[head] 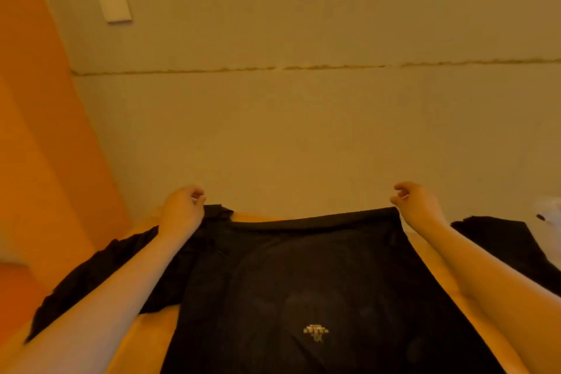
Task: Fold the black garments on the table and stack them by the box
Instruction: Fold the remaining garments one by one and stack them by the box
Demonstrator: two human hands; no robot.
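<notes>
Progress: you are early — the black fabric garment with a small pale print (303, 282) lies spread on the orange surface (158, 325), unfolded; no box shows.
Left to do: another black garment (513, 240) waits at far right.
Left hand (182, 206): arm stretched forward, fingers curled, pinching the garment's far left corner.
Right hand (417, 203): mirrored — fingers pinching the far right corner.

A black garment (318, 282) with a small pale print low on its middle fills the lower centre of the frame, spread out flat. A second black garment (100, 276) lies crumpled at lower left, and a third (510, 243) at the right edge.
</notes>
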